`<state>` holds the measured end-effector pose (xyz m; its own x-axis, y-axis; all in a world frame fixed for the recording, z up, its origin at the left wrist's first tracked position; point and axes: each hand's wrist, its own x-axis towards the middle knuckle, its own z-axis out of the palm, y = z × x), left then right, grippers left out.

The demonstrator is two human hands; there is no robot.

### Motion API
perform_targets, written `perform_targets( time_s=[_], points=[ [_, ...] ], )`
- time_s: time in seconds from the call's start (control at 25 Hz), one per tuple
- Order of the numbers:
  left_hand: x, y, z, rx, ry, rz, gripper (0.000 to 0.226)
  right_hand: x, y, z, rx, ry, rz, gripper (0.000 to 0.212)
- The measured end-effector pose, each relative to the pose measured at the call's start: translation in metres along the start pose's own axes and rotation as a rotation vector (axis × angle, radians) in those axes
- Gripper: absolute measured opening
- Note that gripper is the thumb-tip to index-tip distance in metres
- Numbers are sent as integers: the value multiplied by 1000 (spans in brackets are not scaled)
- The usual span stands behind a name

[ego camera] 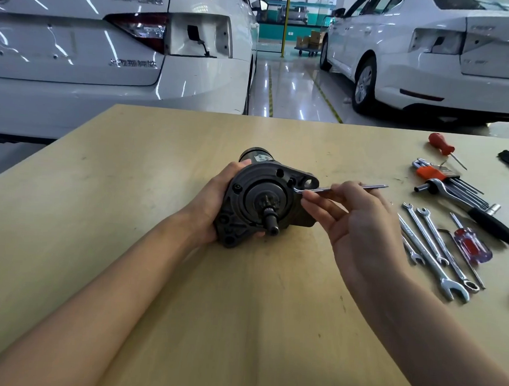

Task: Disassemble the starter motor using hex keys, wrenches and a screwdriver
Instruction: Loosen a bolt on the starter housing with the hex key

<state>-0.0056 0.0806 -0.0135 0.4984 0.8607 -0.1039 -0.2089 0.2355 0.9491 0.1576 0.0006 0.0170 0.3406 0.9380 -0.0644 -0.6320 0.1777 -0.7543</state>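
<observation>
Gripping starter motor (262, 198) — hex key (342, 188) inserted.

Motor: black cast-metal starter motor (262, 198) lay on its side, pinion end toward camera.
Key: thin silver L-shaped hex key (341, 189) met its flange.

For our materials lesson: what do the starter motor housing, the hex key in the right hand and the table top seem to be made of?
Starter motor housing: probably cast metal with a dark, matt finish; it gives only dull reflections.
Hex key: bright, polished steel by the look; it shows sharp highlights along its thin shaft.
Table top: pale wood or wood-look laminate, which one is unclear; smooth, lightly scuffed, with faint grain.
</observation>
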Motion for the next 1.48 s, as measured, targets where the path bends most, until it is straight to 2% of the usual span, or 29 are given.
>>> perform_targets(
  time_s=[0.12, 0.24, 0.36, 0.64, 0.76, 0.84, 0.88, 0.96, 1.04, 1.12, 1.2, 1.28, 1.48],
  points=[
    [0, 0, 0, 16, -1, 10, 50, -1, -5, 4, -185, -70, -152, 14],
    [1, -1, 0, 19, 23, -7, 48, 1, -12, 15, -573, -173, -463, 30],
    [0, 0, 0, 30, 32, 5, 49, 8, -17, 32, -896, -302, -669, 38],
    [-1, 0, 2, 0, 47, 35, 51, 13, -4, 67, -1542, -677, -747, 24],
    [0, -2, -1, 4, 85, 45, 34, 8, 0, 67, -1704, -733, -793, 17],
    [1, -3, -1, 3, 74, 61, 29, 5, 0, 62, -1608, -702, -813, 14],
    [2, -4, -1, 4, 55, 66, 35, 4, 0, 59, -1463, -638, -823, 12],
    [3, -4, -1, 22, 28, 49, 45, 4, -6, 47, -1004, -459, -745, 9],
    [3, -3, -2, 27, 37, 10, 47, 6, -13, 31, -520, -299, -489, 8],
    [2, -1, -1, 20, 42, -9, 48, 10, -16, 14, -243, -129, -217, 8],
    [3, 0, -1, 14, 28, -4, 50, 15, -11, 3, -82, 33, 2, 15],
    [1, 1, 1, 9, 15, -6, 52, 17, -6, 0, 39, 123, 115, 20],
    [1, 1, 1, -6, 16, -10, 53, 18, -4, -2, 109, 123, 33, 28]
  ],
)
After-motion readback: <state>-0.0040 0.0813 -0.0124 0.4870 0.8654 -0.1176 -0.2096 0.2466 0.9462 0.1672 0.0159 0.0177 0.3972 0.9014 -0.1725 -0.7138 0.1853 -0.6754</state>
